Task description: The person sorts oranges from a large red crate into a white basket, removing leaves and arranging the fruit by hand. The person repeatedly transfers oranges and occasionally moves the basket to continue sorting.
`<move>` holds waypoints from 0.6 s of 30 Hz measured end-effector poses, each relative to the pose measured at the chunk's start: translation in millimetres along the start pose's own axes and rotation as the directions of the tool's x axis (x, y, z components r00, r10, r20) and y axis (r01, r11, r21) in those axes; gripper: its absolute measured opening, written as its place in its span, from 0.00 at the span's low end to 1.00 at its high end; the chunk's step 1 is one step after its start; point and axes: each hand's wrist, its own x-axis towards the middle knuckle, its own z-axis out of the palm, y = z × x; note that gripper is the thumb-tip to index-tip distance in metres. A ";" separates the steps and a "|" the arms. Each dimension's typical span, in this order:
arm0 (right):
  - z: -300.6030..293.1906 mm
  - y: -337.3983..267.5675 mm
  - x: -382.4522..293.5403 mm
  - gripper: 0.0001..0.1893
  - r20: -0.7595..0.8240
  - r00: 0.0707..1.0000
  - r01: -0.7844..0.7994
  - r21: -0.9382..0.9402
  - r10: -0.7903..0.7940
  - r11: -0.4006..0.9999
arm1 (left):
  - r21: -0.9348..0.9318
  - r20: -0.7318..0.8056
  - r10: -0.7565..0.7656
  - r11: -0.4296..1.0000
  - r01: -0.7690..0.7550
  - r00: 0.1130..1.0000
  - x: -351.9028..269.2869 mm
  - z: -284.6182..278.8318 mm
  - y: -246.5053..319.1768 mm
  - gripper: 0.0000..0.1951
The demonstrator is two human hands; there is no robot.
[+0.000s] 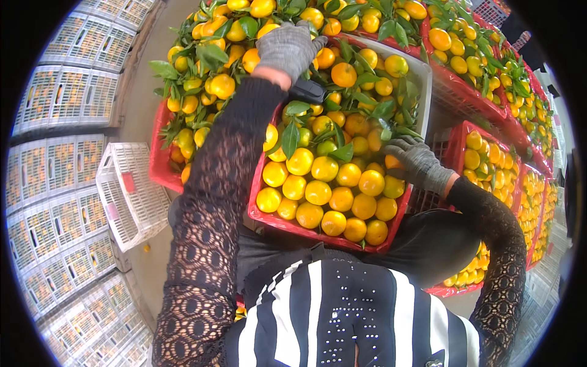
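Note:
My left hand (290, 51), in a grey knit glove, is on the heaped leafy tangerines (222, 86) at the far side. Its fingertips are partly hidden, so any hold there is unclear. Beside that wrist is a black plastic object (308, 91). Before me stands a red-lined crate (316, 235) with tangerines (318, 192) in rows at its near end and leafy ones farther back. At its right side is my right hand (419, 160), also gloved. Its fingers are by an orange tangerine (392, 161); whether they grip it cannot be made out.
Stacked plastic crates (57, 176) of fruit line the left. A white slatted crate (135, 195) stands on the floor near a loose fruit (146, 247). Red-lined crates of tangerines (488, 160) flank my right. A pale crate rim (424, 91) lies beyond the leafy fruit.

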 end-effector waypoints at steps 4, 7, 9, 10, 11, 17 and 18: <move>2.2 3.7 -3.5 0.26 -0.021 1.000 -0.020 0.131 0.023 0.991 | -0.246 0.107 0.121 0.965 -0.091 0.987 12.4 -2.5 -4.9 0.29; 6.9 4.1 -3.5 0.27 -0.080 0.997 -0.001 0.038 0.004 0.999 | -0.424 -0.183 0.117 0.886 -0.186 0.976 -29.6 8.2 24.8 0.26; 9.6 1.8 -3.2 0.30 -0.060 0.994 -0.084 0.052 0.087 0.995 | -0.762 -0.209 0.288 0.551 -0.341 0.934 -69.9 25.3 58.0 0.24; 10.4 0.9 -3.4 0.32 -0.037 0.991 -0.126 0.058 0.128 0.990 | -0.906 -0.058 0.336 0.379 -0.191 0.940 -94.7 36.9 73.9 0.24; 11.2 -0.3 -2.7 0.33 -0.077 0.987 -0.134 0.075 0.139 0.988 | -0.958 0.200 0.368 0.268 0.102 0.908 -114.0 47.0 86.0 0.25; 2.8 -7.4 -0.4 0.41 -0.002 0.965 -0.260 0.098 0.261 0.961 | -0.806 0.575 0.343 0.394 0.442 0.743 -131.8 97.1 96.5 0.28; 0.8 -9.9 1.3 0.40 -0.017 0.967 -0.250 0.094 0.253 0.964 | -0.791 0.602 0.356 0.388 0.473 0.715 -126.5 97.7 96.2 0.28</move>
